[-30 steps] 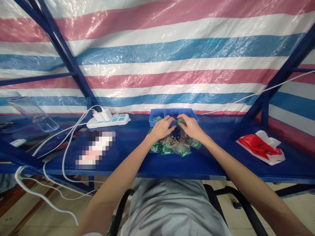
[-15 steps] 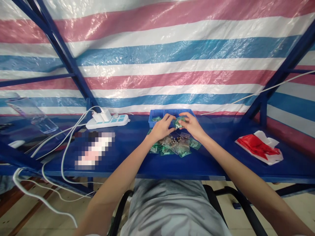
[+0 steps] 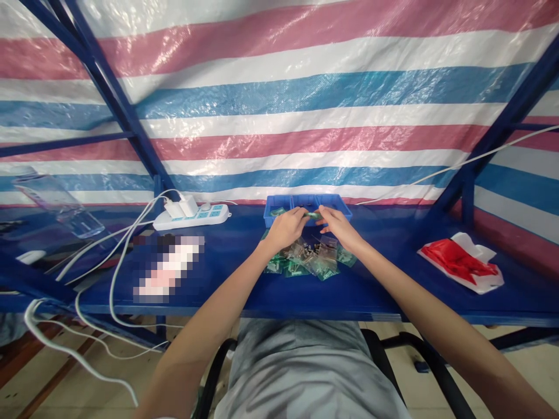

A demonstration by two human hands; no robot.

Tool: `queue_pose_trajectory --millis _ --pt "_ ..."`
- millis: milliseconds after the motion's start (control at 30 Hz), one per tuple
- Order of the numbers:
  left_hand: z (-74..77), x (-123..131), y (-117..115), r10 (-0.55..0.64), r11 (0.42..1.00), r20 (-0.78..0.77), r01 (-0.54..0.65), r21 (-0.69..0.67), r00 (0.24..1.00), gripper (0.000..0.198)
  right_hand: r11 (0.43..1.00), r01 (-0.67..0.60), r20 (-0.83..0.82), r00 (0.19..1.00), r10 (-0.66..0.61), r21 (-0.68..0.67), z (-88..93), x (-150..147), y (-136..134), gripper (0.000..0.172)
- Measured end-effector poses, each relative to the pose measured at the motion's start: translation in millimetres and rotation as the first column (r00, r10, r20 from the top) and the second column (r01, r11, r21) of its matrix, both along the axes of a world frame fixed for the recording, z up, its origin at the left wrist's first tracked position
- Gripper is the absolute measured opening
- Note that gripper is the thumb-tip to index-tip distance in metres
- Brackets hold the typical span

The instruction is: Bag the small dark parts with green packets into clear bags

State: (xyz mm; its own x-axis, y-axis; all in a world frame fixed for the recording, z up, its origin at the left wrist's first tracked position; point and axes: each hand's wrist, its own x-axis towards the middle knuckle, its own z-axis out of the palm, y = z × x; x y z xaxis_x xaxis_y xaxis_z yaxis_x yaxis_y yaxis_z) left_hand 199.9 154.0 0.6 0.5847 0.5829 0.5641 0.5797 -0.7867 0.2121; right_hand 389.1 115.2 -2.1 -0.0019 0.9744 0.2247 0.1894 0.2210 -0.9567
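Observation:
Between my left hand [image 3: 286,230] and my right hand [image 3: 339,227] is a small green plastic packet [image 3: 312,216], its edge turned toward me. Thumb and fingers of both hands pinch it from opposite ends. Just behind it stands a blue tray [image 3: 267,219] split into compartments, with some green packets [image 3: 276,212] in the left one. A heap of small clear and green bags [image 3: 323,262] lies below my hands, with small metal-looking parts [image 3: 308,254] among them. What is inside the held packet is too small to make out.
A white power strip [image 3: 192,217] with plugged-in chargers sits at the left, its cables hanging over the table edge. Further left leans a clear bottle [image 3: 65,203]. A red and white plastic packet [image 3: 463,262] lies at the right. Blue frame posts [image 3: 467,198] flank the table.
The green packet has tilted from showing its face to showing its edge. My right hand has shifted slightly down and its fingers have moved; my left hand stays nearly in place.

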Motion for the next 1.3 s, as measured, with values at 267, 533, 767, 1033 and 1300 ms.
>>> queue_pose_trajectory --millis 267,533,767,1033,1300 --pt "-0.6 2 7 -0.012 0.987 0.317 0.062 -0.150 0.948 0.031 0.995 -0.027 0.163 0.987 0.011 0.096 -4.2 2 4 0.046" --pt "2.4 1 2 -0.100 0.988 0.224 0.124 -0.091 0.969 0.026 0.994 -0.010 0.080 0.997 0.001 0.112 -5.0 2 4 0.044" --pt "3.9 2 -3 -0.169 0.979 0.149 0.183 -0.085 0.974 0.043 0.984 -0.015 0.017 1.000 0.012 0.180 2.2 1 -1 0.039" --pt "2.3 1 2 -0.147 0.976 0.188 0.173 -0.129 0.971 0.028 0.982 -0.043 -0.055 0.997 0.053 0.182 8.7 -3 -8 0.042" --pt "-2.9 0 3 -0.075 0.978 0.236 0.118 -0.173 0.969 0.070 0.985 0.021 -0.031 0.999 -0.016 0.174 -0.2 1 1 0.027"
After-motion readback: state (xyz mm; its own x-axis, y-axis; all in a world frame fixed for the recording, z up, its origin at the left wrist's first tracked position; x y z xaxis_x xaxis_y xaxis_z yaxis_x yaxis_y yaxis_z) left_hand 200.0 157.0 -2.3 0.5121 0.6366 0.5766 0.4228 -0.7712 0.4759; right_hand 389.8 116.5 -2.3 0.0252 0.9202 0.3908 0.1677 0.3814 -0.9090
